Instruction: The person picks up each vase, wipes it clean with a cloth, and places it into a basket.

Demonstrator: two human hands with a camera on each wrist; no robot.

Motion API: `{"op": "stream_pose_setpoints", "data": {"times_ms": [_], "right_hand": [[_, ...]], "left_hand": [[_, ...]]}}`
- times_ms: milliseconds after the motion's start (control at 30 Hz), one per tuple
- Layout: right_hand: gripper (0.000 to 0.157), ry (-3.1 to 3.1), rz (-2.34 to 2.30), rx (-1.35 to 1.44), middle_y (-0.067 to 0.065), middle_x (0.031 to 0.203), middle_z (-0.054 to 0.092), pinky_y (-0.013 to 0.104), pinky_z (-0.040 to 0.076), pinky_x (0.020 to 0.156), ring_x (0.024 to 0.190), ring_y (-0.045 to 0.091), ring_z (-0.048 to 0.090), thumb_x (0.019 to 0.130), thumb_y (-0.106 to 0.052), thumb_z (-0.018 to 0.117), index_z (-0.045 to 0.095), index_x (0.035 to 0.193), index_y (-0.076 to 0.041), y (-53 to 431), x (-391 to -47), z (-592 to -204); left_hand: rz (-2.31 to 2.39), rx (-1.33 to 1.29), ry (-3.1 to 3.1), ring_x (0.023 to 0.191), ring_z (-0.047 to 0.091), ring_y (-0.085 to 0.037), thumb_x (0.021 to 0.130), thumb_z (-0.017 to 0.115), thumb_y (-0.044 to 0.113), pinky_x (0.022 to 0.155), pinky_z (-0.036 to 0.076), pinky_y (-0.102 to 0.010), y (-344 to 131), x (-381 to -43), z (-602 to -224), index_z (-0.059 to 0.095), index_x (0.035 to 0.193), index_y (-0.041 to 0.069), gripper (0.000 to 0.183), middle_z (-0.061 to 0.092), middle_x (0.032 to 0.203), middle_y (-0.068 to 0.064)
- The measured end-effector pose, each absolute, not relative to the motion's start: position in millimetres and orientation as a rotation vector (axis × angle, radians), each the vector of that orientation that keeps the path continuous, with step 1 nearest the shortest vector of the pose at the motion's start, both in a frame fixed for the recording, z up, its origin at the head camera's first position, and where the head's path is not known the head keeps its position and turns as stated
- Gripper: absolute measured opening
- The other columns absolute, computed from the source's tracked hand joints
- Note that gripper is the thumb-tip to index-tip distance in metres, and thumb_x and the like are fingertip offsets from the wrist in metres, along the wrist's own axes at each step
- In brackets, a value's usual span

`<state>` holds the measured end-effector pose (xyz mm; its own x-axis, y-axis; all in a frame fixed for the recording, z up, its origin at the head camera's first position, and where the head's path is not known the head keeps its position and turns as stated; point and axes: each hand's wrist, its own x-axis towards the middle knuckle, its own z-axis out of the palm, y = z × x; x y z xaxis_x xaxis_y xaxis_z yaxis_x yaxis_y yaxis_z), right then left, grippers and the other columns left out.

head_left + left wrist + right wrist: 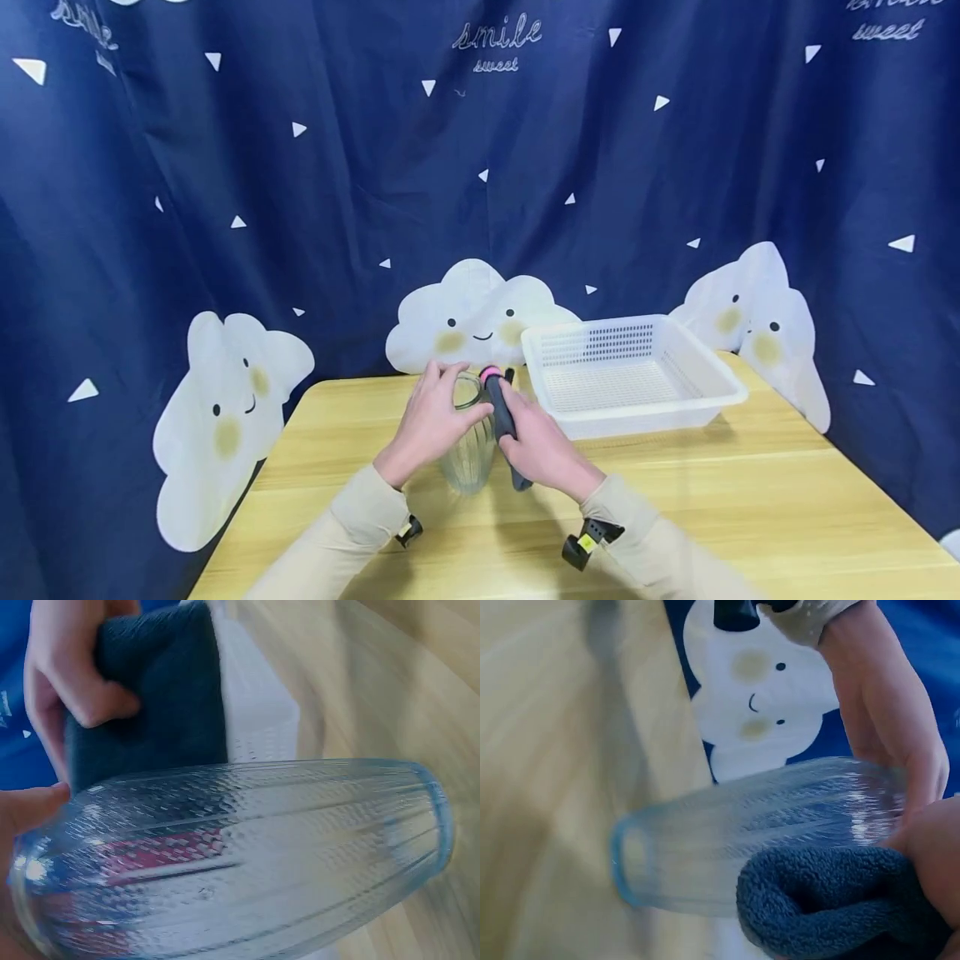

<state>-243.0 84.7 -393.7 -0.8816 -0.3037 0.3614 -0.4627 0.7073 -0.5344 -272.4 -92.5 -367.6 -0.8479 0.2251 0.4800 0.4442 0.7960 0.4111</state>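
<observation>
A clear ribbed glass vase stands roughly upright, its base at or close over the table. My left hand grips it around the rim, thumb on the near side and fingers on the far side. Folded in my right hand is a dark grey-blue towel with a pink spot at its top end. The towel hangs right beside the vase's right side. Both wrist views show the vase narrowing toward its base, and the right wrist view shows the towel's fluffy rolled fold overlapping the glass.
A white plastic basket with slotted walls sits at the back right of the wooden table, just beyond my right hand. Behind the table hangs a dark blue curtain with clouds and triangles. Each wrist wears a small black camera strap.
</observation>
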Motion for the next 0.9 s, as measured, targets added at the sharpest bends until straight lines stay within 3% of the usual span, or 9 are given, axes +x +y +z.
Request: {"op": "stream_pose_setpoints", "data": {"times_ms": [133,400,533,700,900], "right_hand": [[0.081,-2.644,0.784,0.61,0.018,0.136,0.041,0.03,0.049,0.074,0.097,0.02,0.056,0.078,-0.009,0.06,0.019,0.148,-0.01,83.0,-239.6,-383.2],[0.085,-2.743,0.81,0.602,0.017,0.123,0.051,0.028,0.048,0.064,0.085,0.021,0.058,0.077,-0.008,0.063,0.017,0.148,-0.014,78.7,-248.8,-414.5],[0.079,-2.814,0.828,0.649,0.016,0.114,0.056,0.033,0.048,0.071,0.089,0.022,0.058,0.076,-0.009,0.062,0.023,0.145,-0.011,76.5,-253.0,-439.6],[0.077,-2.895,0.901,0.683,0.019,0.122,0.053,0.033,0.048,0.076,0.098,0.022,0.058,0.079,-0.009,0.059,0.021,0.146,-0.005,78.5,-257.0,-452.9],[0.077,-2.892,1.087,0.691,0.018,0.119,0.056,0.025,0.048,0.062,0.072,0.011,0.059,0.08,-0.007,0.054,0.018,0.147,-0.006,85.4,-253.6,-431.3]], "left_hand": [[-0.77,-0.529,-2.593,0.099,0.049,-0.02,0.072,0.069,0.054,0.081,0.042,-0.037,-91.0,-270.6,-362.7,0.05,0.132,0.017,0.073,0.045,0.11,-0.001],[-0.814,-0.557,-2.592,0.105,0.044,-0.018,0.072,0.068,0.04,0.084,0.04,-0.036,-91.5,-274.9,-364.9,0.048,0.131,0.021,0.066,0.043,0.114,0.002],[-0.781,-0.56,-2.569,0.102,0.043,-0.016,0.072,0.065,0.042,0.082,0.04,-0.034,-92.8,-277.1,-367.9,0.049,0.13,0.02,0.064,0.043,0.11,0.003],[-0.748,-0.581,-2.525,0.099,0.042,-0.016,0.077,0.064,0.048,0.082,0.039,-0.034,-91.9,-279.9,-370.0,0.05,0.128,0.016,0.062,0.044,0.107,0.003],[-0.743,-0.533,-2.551,0.1,0.041,-0.017,0.077,0.062,0.051,0.083,0.04,-0.034,-90.8,-277.5,-369.9,0.047,0.129,0.016,0.064,0.04,0.112,0.001]]}}
